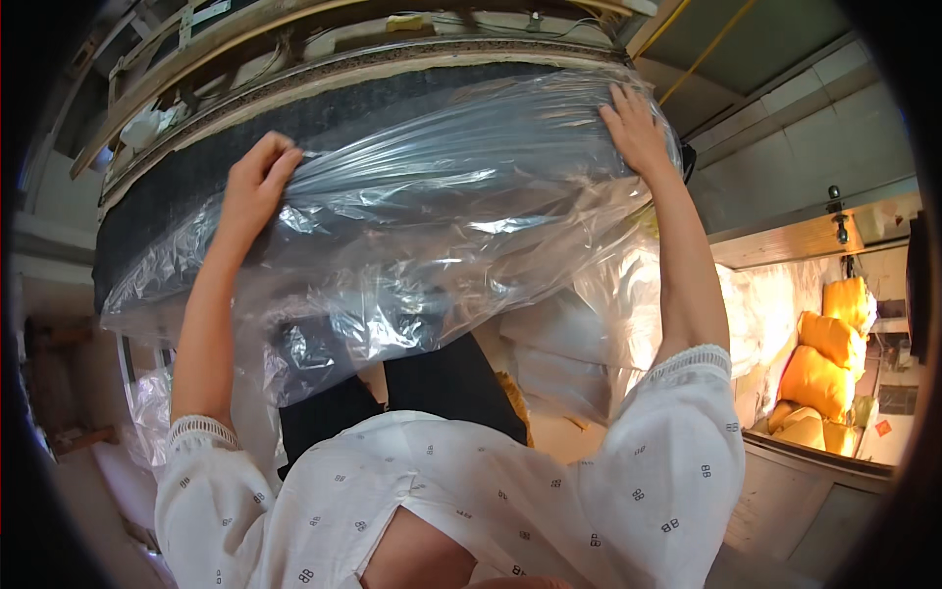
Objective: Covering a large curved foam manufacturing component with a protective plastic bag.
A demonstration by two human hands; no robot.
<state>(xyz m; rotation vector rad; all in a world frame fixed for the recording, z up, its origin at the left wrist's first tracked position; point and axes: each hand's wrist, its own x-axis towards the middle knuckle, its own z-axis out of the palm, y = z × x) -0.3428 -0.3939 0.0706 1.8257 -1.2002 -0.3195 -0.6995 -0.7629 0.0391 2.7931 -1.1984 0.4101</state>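
Observation:
Clear plastic sheeting (432,226) lies over a dark, fabric-like surface (186,167) and hangs down its near side toward my legs. On the left, my left hand (261,169) is closed around a gathered edge of the sheeting. Taut creases run from that grip toward the far right. My right hand (633,123) rests on the sheeting at the far right corner, palm down, its fingers stretched out and a little apart. Between the hands the plastic is wrinkled and shiny, and the dark surface shows through it.
A long wooden rail (294,44) runs behind the dark surface, with cables and small items beyond it. More translucent plastic (559,353) hangs low beside my legs. Stuffed yellow-orange bags (822,368) are piled at the right, below a wooden panel (785,240).

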